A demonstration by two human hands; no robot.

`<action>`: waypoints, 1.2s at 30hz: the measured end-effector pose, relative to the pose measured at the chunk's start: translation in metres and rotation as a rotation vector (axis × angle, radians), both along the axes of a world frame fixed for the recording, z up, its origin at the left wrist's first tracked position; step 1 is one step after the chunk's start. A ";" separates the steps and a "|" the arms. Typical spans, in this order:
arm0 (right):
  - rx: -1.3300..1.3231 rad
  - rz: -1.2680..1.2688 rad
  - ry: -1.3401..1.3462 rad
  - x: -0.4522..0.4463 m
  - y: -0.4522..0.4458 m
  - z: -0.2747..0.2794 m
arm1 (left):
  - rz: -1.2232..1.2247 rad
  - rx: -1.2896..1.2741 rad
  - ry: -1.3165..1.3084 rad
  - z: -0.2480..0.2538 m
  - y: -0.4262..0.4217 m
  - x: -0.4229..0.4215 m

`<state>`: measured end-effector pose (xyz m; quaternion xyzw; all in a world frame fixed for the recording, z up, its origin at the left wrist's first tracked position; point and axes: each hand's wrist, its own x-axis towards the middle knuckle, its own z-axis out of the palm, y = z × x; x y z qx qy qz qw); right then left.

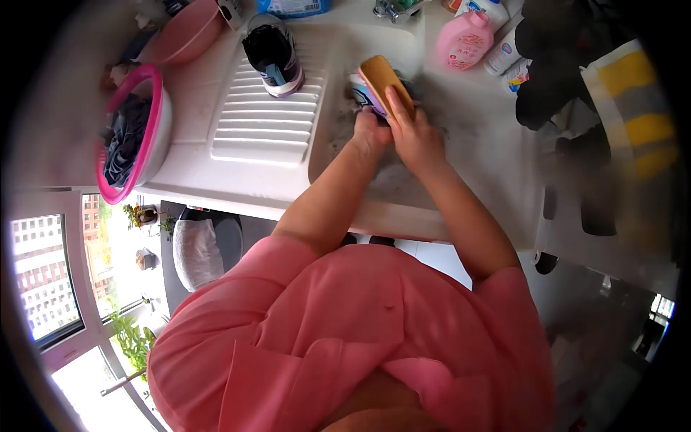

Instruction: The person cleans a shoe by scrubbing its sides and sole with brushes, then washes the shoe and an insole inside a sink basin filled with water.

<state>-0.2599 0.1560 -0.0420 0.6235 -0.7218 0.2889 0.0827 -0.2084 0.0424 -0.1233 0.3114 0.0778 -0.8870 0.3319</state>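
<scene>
My right hand [417, 137] is closed on a scrub brush with a tan, wood-coloured back [383, 75], its index finger stretched along the back. The bristles face down and are hidden. Beneath the brush, in the sink basin, lies a shoe [360, 92] with white, dark and purple parts, mostly covered. My left hand [371, 132] grips the shoe's near end; most of its fingers are out of sight. To the left, a second shoe [277, 61], black with a white and purple sole edge, rests on the ribbed washboard [263, 129].
A pink-rimmed tub [155, 119] with dark wet-looking cloth stands left, a pink basin [191, 32] behind it. The faucet [392, 10] is at the back. A pink bottle [463, 45] and other bottles stand back right. A striped towel [637, 101] hangs right.
</scene>
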 end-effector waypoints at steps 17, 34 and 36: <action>0.069 0.196 0.006 -0.048 0.034 0.003 | 0.064 -0.015 -0.113 0.012 -0.037 0.051; 0.683 -0.093 -0.133 -0.007 -0.001 0.016 | -0.066 -0.855 -1.407 0.009 0.014 0.019; 0.725 -0.139 -0.134 -0.011 -0.016 0.000 | -0.126 -0.924 -1.459 0.006 0.015 0.019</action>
